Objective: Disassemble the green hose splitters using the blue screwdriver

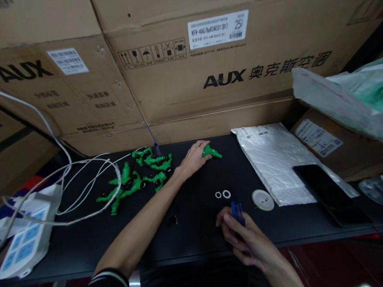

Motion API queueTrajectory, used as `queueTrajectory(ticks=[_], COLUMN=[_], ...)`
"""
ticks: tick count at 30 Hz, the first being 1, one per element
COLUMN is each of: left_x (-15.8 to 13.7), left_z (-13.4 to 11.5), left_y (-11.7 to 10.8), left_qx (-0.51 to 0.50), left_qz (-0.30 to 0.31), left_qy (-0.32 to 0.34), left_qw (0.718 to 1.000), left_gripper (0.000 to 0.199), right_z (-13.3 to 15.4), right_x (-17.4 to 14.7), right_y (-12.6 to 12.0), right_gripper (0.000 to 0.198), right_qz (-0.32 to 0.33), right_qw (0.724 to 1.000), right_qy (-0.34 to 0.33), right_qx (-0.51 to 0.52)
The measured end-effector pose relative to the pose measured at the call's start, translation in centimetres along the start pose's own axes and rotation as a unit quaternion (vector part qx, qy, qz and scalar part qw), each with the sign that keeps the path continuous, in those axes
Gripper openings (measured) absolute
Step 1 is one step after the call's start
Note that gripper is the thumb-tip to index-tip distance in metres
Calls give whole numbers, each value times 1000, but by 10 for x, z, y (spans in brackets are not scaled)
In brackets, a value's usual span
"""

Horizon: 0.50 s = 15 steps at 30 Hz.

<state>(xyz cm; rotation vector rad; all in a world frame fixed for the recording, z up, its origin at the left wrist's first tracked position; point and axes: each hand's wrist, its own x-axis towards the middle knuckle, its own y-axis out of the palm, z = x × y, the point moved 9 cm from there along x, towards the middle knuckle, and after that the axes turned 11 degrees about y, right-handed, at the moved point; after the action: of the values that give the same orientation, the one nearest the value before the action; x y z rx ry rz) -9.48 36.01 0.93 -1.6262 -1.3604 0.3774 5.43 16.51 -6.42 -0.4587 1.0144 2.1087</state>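
My left hand (196, 157) reaches to the back of the dark table, thumb and fingers closed round a green plastic hose fitting (214, 152) that lies there. Part of the fitting is hidden by the fingers. Near the front edge, my right hand (242, 232) grips a small blue object (237, 212); the fingers cover most of it, so its kind cannot be made out. Two small rings, a white nut-like ring (218, 195) and a round white washer (227, 194), lie just beyond my right hand. Left of my left forearm, several green branched hose fittings (126, 183) lie in a loose heap.
Large AUX cartons (175, 92) wall off the back. A white power strip (29, 238) and looped white cable (95, 218) occupy the left. On the right are a round white disc (263, 199), a silver padded mailer (271, 159), a black phone (326, 191) and a plastic bag (348, 93).
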Motion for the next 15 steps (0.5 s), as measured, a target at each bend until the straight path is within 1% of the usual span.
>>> queueTrajectory(ticks=[2, 3, 5, 7, 9, 11, 13, 15], left_x=[-13, -23, -54, -96, -145, -196, -241, -273], left_z=[-13, -23, -46, -67, -76, -77, -69, -60], left_y=[-14, -23, -40, -57, -67, -70, -70, -67], left_qx=[-4, -8, -13, -37, -70, -82, -64, -40], left_qz=[-22, -30, -43, -78, -124, -174, -215, -243], left_qy=[3, 9, 16, 2, -60, -128, -210, -264], left_qw=[1000, 999, 999, 996, 988, 973, 952, 932], left_gripper=[56, 52, 41, 31, 22, 20, 17, 19], right_z=[1, 2, 4, 5, 2, -2, -8, -11], right_x=[0, -1, -4, -6, -7, -6, -4, -4], right_y=[0, 1, 3, 4, 3, -1, -6, -12], right_gripper=[50, 50, 50, 49, 50, 48, 48, 52], right_qz=[2, 2, 4, 8, 9, 4, -6, -29], right_qw=[1000, 1000, 1000, 1000, 999, 998, 997, 997], right_qy=[-3, -6, -10, -9, 1, 13, 29, 43], right_qx=[7, 12, 21, 27, 37, 54, 65, 57])
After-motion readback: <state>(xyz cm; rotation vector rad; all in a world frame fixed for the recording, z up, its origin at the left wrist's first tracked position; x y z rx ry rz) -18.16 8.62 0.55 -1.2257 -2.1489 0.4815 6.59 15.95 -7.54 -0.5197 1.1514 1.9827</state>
